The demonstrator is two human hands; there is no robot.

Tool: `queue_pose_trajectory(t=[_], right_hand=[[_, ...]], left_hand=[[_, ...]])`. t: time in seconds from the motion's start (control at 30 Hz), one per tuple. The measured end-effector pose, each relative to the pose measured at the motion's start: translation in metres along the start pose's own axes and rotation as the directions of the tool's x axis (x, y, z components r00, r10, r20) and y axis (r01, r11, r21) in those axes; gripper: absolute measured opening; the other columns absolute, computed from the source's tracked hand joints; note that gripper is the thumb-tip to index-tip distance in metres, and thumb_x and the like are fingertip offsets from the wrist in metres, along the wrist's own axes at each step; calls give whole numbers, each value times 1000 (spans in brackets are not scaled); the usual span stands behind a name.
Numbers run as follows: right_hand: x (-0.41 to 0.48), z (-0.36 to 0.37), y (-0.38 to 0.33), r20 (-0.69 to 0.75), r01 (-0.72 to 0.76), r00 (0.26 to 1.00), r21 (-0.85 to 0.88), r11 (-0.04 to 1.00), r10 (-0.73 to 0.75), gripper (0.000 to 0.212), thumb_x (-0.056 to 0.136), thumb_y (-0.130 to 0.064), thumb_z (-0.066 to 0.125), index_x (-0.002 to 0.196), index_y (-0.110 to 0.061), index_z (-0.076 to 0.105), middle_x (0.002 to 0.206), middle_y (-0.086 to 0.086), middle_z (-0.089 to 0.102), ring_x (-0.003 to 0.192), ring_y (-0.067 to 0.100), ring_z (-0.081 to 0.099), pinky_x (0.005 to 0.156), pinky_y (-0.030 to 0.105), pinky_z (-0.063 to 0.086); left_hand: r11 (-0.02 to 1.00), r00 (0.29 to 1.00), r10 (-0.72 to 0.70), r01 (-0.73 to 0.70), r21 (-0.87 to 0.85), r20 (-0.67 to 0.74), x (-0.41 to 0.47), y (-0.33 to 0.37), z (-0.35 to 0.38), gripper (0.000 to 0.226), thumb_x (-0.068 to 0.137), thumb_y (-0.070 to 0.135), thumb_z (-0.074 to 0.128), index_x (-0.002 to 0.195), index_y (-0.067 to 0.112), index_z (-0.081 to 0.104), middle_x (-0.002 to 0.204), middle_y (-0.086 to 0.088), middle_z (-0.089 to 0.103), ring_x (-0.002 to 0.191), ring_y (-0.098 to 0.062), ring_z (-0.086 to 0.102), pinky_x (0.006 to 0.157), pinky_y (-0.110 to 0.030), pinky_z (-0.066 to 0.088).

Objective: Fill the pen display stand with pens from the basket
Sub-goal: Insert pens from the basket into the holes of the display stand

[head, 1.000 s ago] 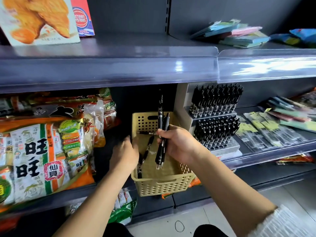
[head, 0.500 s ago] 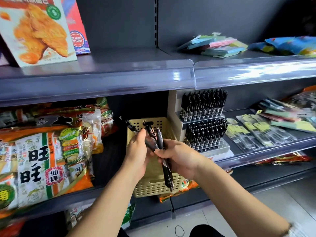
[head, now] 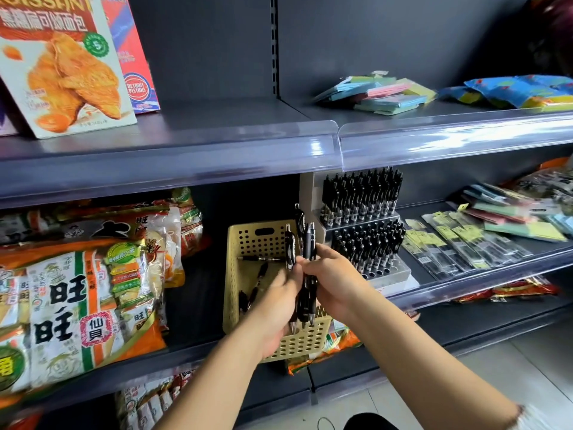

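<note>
Right hand (head: pixel 336 282) is gripping an upright bundle of black pens (head: pixel 306 243) over the tan basket (head: pixel 248 240). Left hand (head: pixel 274 311) is touching the bundle's left side, its fingers blurred. Loose pens (head: pixel 259 282) are lying in the basket. The pen display stand (head: pixel 362 212) is sitting just right of the basket, both tiers crowded.

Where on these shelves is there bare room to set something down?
Upper shelf: a bare stretch between the croissant box and the sticky-note pads. Below, a narrow gap between the snack bags and the basket. Crowded: right of the pen stand, packaged pens lie edge to edge.
</note>
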State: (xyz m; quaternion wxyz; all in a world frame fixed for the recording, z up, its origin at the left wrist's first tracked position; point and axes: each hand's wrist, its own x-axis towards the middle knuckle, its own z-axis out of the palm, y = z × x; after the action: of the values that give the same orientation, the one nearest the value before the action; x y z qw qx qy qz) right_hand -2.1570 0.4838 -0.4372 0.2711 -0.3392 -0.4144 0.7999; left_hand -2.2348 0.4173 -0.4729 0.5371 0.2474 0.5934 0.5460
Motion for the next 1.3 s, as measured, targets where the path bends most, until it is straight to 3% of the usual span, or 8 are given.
queue_pose_trajectory(t=[0.23, 0.5, 0.63, 0.73, 0.83, 0.9, 1.1, 1.3], right_hand=[[-6, -4, 0, -49, -17, 999, -128, 992, 11, 38, 89, -7, 61, 123, -12, 45, 89, 8, 61, 61, 18, 58, 47, 25, 37], [-9, -14, -2, 6, 48, 999, -246, 968, -48, 9, 88, -7, 62, 81, -11, 65, 74, 6, 65, 55, 18, 56, 42, 27, 33], [-12, -20, -3, -15, 75, 997, -258, 963, -82, 17, 86, -6, 64, 70, -12, 66, 76, 8, 63, 66, 21, 54, 53, 31, 41], [-11, -28, 1, -45, 60, 996, -218, 974, -72, 5, 83, -12, 68, 87, -10, 64, 82, 8, 65, 76, 22, 59, 62, 34, 49], [-10, -38, 3, -33, 47, 998, -214, 976, -55, 21, 83, -18, 70, 100, -7, 64, 76, 1, 66, 77, 19, 60, 68, 27, 48], [-9, -43, 2, -9, 50, 999, -195, 979, -53, 11, 86, -19, 65, 92, -9, 65, 71, -1, 65, 69, 13, 60, 67, 23, 46], [-8, -65, -7, -11, 116, 993, -116, 986, -118, 15, 92, -12, 56, 98, -5, 68, 68, -1, 52, 62, 8, 47, 63, 19, 43], [-11, -97, -15, -63, 140, 988, -22, 990, -141, 14, 92, -8, 55, 104, -2, 56, 68, 3, 48, 58, 8, 48, 55, 15, 49]], left_hand=[[995, 996, 89, -90, 47, 33, -1, -9, 1, 117, 38, 91, 58, 140, 45, 26, 149, -8, 36, 137, -35, 32, 108, -61, 28], [964, 977, 207, -195, 179, -47, -6, -8, 3, 26, 98, 35, 44, 116, 16, 48, 85, -6, 68, 70, -17, 61, 73, -36, 52], [963, 978, 201, -189, 191, -50, -9, -11, 9, 75, 75, 71, 51, 132, 23, 39, 126, -11, 58, 111, -26, 60, 95, -45, 48], [964, 983, 178, -167, 205, -34, -6, -13, 10, 87, 67, 79, 51, 136, 30, 35, 133, -10, 53, 120, -30, 54, 99, -50, 45], [959, 979, 204, -194, 207, -27, -5, -11, 17, 42, 95, 42, 44, 125, 13, 40, 82, -6, 63, 56, -10, 61, 51, -26, 50], [951, 973, 228, -219, 218, -19, -6, -9, 21, 31, 97, 36, 42, 115, 11, 44, 73, -8, 59, 45, -12, 54, 41, -24, 43], [969, 978, 205, -196, 147, -43, -8, -6, 37, 22, 97, 32, 44, 110, 15, 46, 99, -14, 63, 57, -15, 66, 48, -29, 54], [966, 982, 180, -165, 199, -58, -7, -10, 49, 17, 97, 24, 46, 91, 9, 42, 82, -7, 55, 47, -6, 60, 50, -26, 54]])
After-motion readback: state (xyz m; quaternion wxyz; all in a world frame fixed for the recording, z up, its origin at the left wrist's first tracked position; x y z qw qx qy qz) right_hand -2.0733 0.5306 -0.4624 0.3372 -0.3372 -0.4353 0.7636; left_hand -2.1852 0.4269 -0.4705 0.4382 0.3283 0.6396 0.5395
